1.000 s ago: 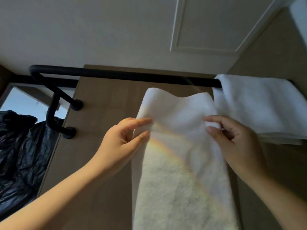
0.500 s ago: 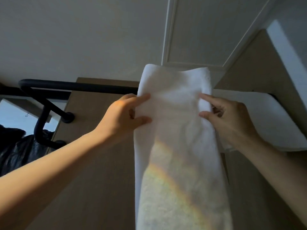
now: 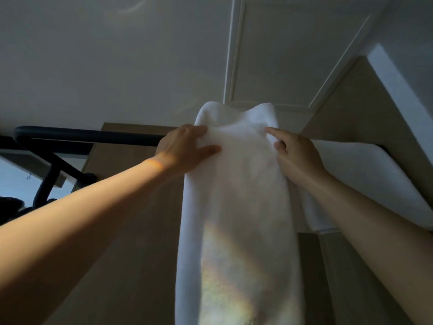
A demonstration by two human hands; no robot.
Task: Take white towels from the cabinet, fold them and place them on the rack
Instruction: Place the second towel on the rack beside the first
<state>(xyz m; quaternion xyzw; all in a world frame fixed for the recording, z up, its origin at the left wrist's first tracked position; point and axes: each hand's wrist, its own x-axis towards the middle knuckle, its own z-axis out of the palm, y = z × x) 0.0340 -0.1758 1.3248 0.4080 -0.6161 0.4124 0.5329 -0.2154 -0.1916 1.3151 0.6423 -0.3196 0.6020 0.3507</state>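
A hung towel (image 3: pixel 375 179) is on the rack (image 3: pixel 89 137); left hand (image 3: pixel 185 148) and right hand (image 3: pixel 297 158) pinch the folded towel (image 3: pixel 234 195), not yet draped

Two towels (image 3: pixel 236 195) (image 3: pixel 365 174), one rack (image 3: pixel 93 137), two hands (image 3: pixel 185 148) (image 3: pixel 297 158)

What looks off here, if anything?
Nothing spilled or damaged. The top edge of the held towel sags between the left hand and right hand, leaving two humps above the rack bar. A rainbow-tinted light patch shows on its lower part.
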